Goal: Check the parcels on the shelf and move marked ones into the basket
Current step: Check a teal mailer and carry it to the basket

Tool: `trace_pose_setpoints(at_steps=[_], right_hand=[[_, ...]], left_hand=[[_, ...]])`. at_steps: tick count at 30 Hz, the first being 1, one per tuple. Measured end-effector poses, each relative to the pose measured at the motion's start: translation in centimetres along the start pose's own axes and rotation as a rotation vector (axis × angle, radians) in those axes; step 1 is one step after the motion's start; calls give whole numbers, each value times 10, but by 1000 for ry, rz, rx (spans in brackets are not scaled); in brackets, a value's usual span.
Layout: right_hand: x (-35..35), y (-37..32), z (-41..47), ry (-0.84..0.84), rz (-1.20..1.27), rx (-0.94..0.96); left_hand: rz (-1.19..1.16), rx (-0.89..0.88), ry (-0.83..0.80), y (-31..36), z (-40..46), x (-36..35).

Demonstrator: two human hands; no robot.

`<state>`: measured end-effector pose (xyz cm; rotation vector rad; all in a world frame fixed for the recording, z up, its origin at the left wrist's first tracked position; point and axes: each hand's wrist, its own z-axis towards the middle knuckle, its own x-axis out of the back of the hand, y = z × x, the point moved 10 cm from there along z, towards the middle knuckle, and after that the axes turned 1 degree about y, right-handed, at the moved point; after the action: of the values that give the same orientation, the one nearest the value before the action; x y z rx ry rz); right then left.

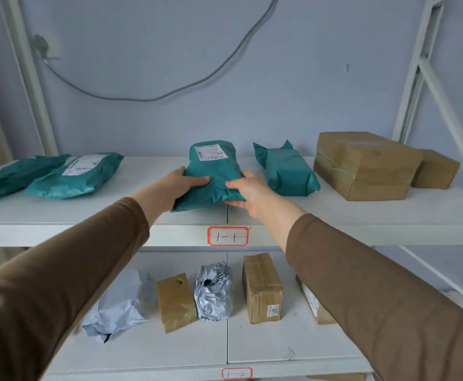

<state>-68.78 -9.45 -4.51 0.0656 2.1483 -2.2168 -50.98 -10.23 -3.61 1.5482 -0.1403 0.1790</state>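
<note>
A pale blue wall with a loose grey cable [153, 97] backs a white metal shelf unit; the upper shelf [334, 215] carries the tag 1-1 [227, 236] on its front lip, and a lower shelf [280, 350] holds more parcels.

The teal parcel [211, 174] in hand lies at the middle of the upper shelf, its near end at the front edge and its white label [209, 152] facing up at the far end. The step looks like the check: lift it or tip it enough to read for a mark. To do that well, keep hold at both near corners, raise the near end evenly so the soft bag does not sag or fold over the label, and draw it straight back, clear of the teal bundle [285, 169] just to its right. The label print is too small to tell here whether this parcel is marked, and no basket is in view.

Both arms reach forward and slightly up in brown sleeves. The left hand [178, 185] grips the parcel's near left side, thumb laid across the top and fingers tucked beneath. The right hand [248, 192] grips the near right corner the same way, thumb on top, fingers curled under the edge.
</note>
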Motion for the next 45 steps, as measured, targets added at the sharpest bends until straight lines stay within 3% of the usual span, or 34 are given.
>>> trace_pose_setpoints(at_steps=[7,10,13,16,20,23,27,31,36,41,45], right_hand=[[5,8,12,35,-324,33],[20,-31,-10,77,-744,257],[56,-86,-25,294,-1021,558],[108,-106,-14,419,-908,567],[181,-81,18,510,-654,311],[208,-34,45,441,-343,57],[203,-2,50,321,-258,-77],[194,-1,36,271,-164,-37],[191,-18,-27,265,70,112],[208,-26,-115,316,32,280],[213,-30,-187,187,-56,444]], left_hand=[[75,33,-40,-19,29,7],[165,17,31,-2,16,13],[224,-129,211,44,1,17],[77,-234,114,83,2,-30],[-111,-100,-94,79,17,-121],[-122,8,-178,63,19,-177],[-109,5,-183,53,29,-213],[-172,-22,-164,44,20,-218],[-228,-208,-118,47,-40,-215],[-577,-204,-206,27,-126,-217],[-857,-104,-254,6,-180,-221]])
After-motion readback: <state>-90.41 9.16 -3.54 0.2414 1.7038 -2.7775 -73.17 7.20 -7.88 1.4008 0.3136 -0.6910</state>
